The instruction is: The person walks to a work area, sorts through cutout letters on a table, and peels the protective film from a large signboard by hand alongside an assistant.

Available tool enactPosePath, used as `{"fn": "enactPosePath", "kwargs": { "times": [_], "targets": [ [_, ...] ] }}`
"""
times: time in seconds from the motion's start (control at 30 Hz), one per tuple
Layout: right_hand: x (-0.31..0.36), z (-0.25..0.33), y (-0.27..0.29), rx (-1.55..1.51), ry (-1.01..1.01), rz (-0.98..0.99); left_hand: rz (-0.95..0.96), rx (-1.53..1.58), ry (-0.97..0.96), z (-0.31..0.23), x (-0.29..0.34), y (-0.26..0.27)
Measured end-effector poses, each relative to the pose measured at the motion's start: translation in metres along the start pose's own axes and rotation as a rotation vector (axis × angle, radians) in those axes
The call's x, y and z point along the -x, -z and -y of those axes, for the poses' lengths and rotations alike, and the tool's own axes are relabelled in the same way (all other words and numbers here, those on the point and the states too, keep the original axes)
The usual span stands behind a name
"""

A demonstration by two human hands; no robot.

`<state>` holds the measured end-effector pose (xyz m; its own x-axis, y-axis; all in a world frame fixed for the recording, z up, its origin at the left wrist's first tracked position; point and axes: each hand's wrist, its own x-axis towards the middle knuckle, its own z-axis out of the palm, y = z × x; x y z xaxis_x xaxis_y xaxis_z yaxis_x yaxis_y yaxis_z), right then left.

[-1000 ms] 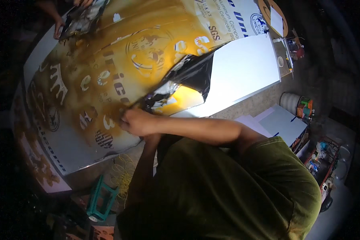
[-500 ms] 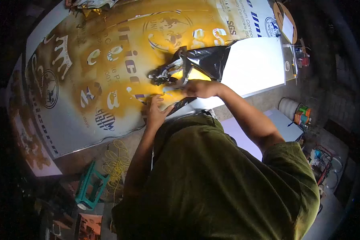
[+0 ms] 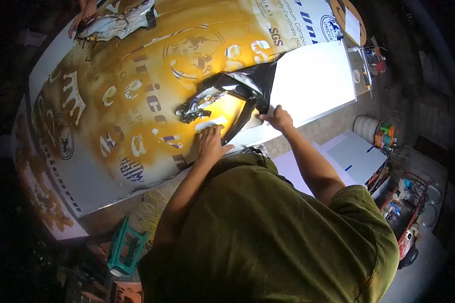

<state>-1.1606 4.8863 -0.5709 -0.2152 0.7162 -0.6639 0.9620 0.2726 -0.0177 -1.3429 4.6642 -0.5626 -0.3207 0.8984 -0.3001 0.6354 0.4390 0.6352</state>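
Observation:
A large flat panel (image 3: 156, 103) lies before me under printed protective film, sprayed yellow over cut-out letter and crown shapes. Part of that film is peeled back into a crumpled black-and-silver fold (image 3: 260, 81), baring a white surface (image 3: 313, 76). My left hand (image 3: 211, 144) rests open on the yellow-painted film, fingers spread, just below the crumpled bunch. At the fold's right edge is my right hand (image 3: 279, 119), its thumb apart from the fingers and its fingertips beside the black film. I see nothing held in it.
Another person's hand (image 3: 86, 10) is at the far left beside crumpled silver film (image 3: 119, 25). A teal stool (image 3: 125, 247) and yellow cord (image 3: 151, 212) are below the panel at left. To the right are a white spool (image 3: 365, 129), pale sheets (image 3: 351, 156) and a red-framed rack (image 3: 407, 212).
My right hand has moved right, from the painted film to the fold's right edge. The fold has shifted left and its shape has changed. Another person's hand has come into view.

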Motion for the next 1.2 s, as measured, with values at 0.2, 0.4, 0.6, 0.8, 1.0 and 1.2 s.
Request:
{"fn": "enactPosePath", "kwargs": {
  "times": [0.2, 0.4, 0.6, 0.8, 1.0, 1.2],
  "targets": [
    [-0.022, -0.010, -0.041, -0.128, -0.007, 0.183, -0.024, -0.202, 0.151, 0.004, -0.001, 0.015],
    [-0.022, -0.003, -0.033, -0.266, 0.055, 0.255, 0.010, -0.374, 0.244, 0.023, 0.007, 0.024],
    [-0.018, 0.011, -0.034, -0.537, 0.142, 0.126, 0.005, -0.358, 0.204, 0.028, 0.009, 0.022],
    [0.014, 0.082, 0.023, -1.014, 0.179, 0.177, 0.039, -0.336, 0.221, 0.032, 0.007, 0.019],
    [0.009, 0.111, 0.032, -1.031, 0.259, 0.237, -0.019, -0.348, 0.195, 0.038, 0.006, 0.013],
    [0.007, 0.093, 0.069, -0.365, 0.389, 0.134, -0.138, -0.327, 0.173, 0.046, 0.003, 0.026]
  ]
}}
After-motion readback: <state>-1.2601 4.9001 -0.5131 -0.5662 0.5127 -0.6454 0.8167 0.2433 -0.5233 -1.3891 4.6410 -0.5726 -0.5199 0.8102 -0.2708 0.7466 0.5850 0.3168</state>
